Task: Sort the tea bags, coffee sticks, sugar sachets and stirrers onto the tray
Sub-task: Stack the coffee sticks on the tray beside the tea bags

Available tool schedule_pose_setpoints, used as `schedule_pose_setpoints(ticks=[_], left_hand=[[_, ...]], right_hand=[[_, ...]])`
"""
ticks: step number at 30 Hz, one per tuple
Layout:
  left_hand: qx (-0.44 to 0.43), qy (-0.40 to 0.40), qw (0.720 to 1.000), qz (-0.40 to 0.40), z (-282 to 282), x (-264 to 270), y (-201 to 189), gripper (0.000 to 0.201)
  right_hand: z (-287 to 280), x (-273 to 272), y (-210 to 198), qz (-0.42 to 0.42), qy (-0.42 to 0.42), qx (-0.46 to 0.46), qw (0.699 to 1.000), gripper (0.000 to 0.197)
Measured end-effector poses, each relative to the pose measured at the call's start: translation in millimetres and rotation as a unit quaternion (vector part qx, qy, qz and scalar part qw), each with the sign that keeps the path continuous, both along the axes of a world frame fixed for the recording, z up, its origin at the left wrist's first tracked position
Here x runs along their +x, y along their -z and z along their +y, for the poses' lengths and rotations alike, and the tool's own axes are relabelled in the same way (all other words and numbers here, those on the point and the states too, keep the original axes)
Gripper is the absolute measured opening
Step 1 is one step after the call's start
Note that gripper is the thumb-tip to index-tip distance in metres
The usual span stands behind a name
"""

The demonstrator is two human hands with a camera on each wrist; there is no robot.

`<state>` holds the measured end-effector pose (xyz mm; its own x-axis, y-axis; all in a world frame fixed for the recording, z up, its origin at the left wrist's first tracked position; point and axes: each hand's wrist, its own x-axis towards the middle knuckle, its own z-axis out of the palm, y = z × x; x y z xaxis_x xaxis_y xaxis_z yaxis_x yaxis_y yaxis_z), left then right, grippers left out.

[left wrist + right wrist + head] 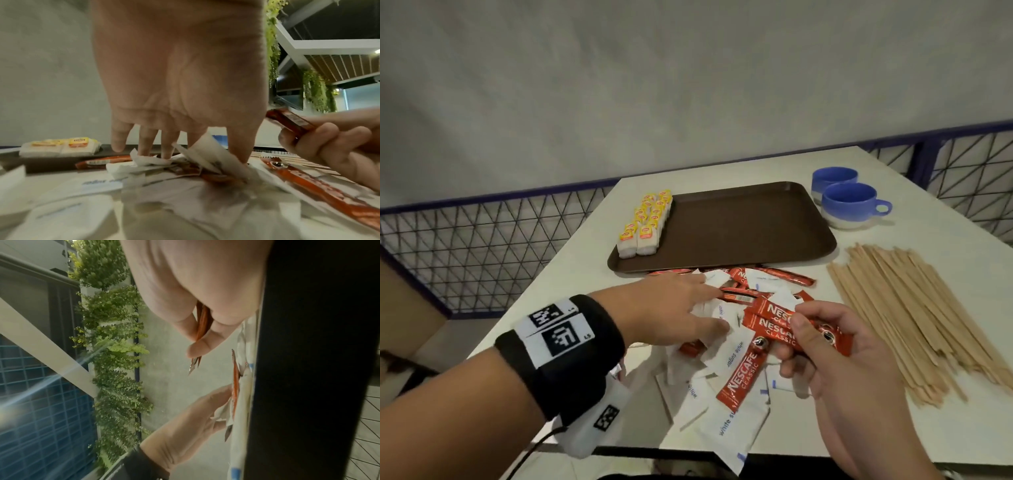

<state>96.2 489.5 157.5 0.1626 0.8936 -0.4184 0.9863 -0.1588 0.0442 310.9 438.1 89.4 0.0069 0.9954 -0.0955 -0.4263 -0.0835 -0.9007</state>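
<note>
Two red Nescafé coffee sticks (791, 329) are already gathered in the right hand (852, 370), whose grip is closed on them between thumb and curled fingers, in the lower right of the head view. The left hand (671, 308) lies with straight, spread fingers (238, 146) on the mixed pile of red sticks and white paper sugar sachets (722, 411) in the lower middle of the frame; it holds nothing, it only presses and searches.

The step seems to be collecting coffee sticks from the pile. To do it well, the left hand should hold the sachets down and slide one red stick (739, 295) free, not lift it through the paper. It is better to keep all sticks parallel in the right hand, so they go down as one tidy row.

The brown plastic tray (756, 222) is in the centre of the head view, with yellow-labelled tea bags (645, 224) along its left edge. The thin wooden stirrers (914, 315) wait on the white table (571, 291) at the right.
</note>
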Motion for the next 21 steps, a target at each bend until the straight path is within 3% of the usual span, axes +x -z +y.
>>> schedule_pose_setpoints(ticks=[10, 14, 18, 21], left_hand=[[-0.037, -0.121, 0.990, 0.060, -27, -28, -10, 0.084], [0.000, -0.148, 0.987, 0.062, -36, -28, -7, 0.097], [0.078, -0.154, 0.985, 0.023, -50, -33, -25, 0.076], [0.118, -0.147, 0.982, 0.015, -73, -44, -39, 0.061]], right_hand=[[-2, 0, 3, -0.042, 0.006, 0.043, 0.998, 0.025], [-6, 0, 1, -0.107, -0.033, 0.069, 0.991, 0.036], [-13, -1, -3, -0.150, -0.123, 0.083, 0.977, 0.048], [-16, -7, 0, -0.214, -0.158, 0.074, 0.961, 0.046]])
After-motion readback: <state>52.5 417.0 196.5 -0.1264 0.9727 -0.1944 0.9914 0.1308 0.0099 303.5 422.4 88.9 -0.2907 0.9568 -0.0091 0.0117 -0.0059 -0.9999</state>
